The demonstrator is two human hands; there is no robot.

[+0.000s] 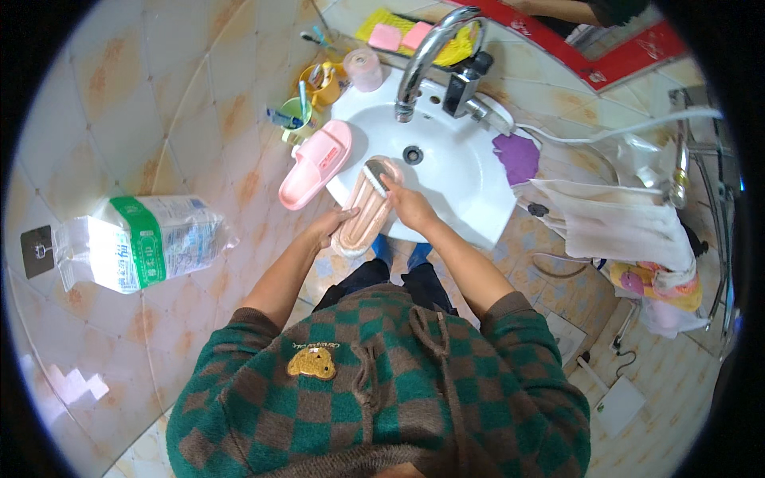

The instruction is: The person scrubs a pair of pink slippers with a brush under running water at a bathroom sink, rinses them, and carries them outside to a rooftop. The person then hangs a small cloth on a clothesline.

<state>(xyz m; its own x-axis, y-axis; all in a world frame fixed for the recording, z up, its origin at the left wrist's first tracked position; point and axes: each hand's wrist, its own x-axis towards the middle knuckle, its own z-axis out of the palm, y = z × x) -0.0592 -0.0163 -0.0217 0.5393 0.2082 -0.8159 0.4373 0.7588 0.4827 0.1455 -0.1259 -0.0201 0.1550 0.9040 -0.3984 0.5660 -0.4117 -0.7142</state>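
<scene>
Here the left hand (331, 225) clasps a pink slipper (365, 213) by its heel end, fingers wrapped around the side, and holds it sole-up over the front rim of the white basin (462, 171). The right hand (408, 203) is closed on a small scrubbing brush (374, 174), whose bristles sit against the toe end of the sole. The slipper thus lies between the two hands, its heel in the left grip and its toe under the brush, tilted up toward the drain.

To scrub well, the holding hand should likely keep the slipper braced against the basin edge so it does not twist, while the brush runs along the ribs of the sole rather than across them. Whether the sole is wet or soapy is hard to tell at this size.

A second pink slipper (315, 162) rests on the basin's left rim, just beside the first. The chrome tap (426, 56) arches over the bowl, and a purple cloth (518, 156) lies on the right rim.
</scene>
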